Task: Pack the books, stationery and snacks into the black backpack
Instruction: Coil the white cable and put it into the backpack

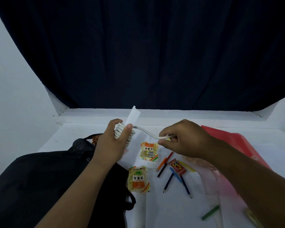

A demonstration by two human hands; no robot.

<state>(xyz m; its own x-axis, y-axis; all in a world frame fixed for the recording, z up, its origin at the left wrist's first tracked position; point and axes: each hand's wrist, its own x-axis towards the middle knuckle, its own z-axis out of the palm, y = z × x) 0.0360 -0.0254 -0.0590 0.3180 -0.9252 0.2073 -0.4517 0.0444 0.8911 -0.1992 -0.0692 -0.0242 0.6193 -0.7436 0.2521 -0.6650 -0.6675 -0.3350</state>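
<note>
White table (92, 129) against a dark blue curtain (146, 55), pale walls either side.

Black backpack (44, 178) lies at the table's near left, its top toward the curtain. At its open top edge an orange packet (94, 140) shows, mostly hidden behind the left wrist; what else is inside cannot be seen.

Left hand (111, 142), above the backpack's top, is closed around a coiled white cable (122, 130), thumb pressed on the loops. A loose stretch of the cable runs away from the backpack to the right hand (183, 139), which pinches the end between thumb and curled fingers. A white paper strip (133, 115) stands up behind the coil.

Right of the backpack, on the table:
- Two yellow-and-orange snack packs: one (138, 179) just beside the backpack, one (149, 151) farther toward the curtain.
- One small red sachet (178, 167), beyond the packs.
- Coloured pencils (169, 181) scattered around the sachet, about seven; some overlap, so the count is uncertain.
- One green stick (211, 215), nearest the camera.
- Red folder (234, 142), farthest from the backpack, partly under the right forearm, with a clear plastic sleeve (209, 183) lying on its near side.
</note>
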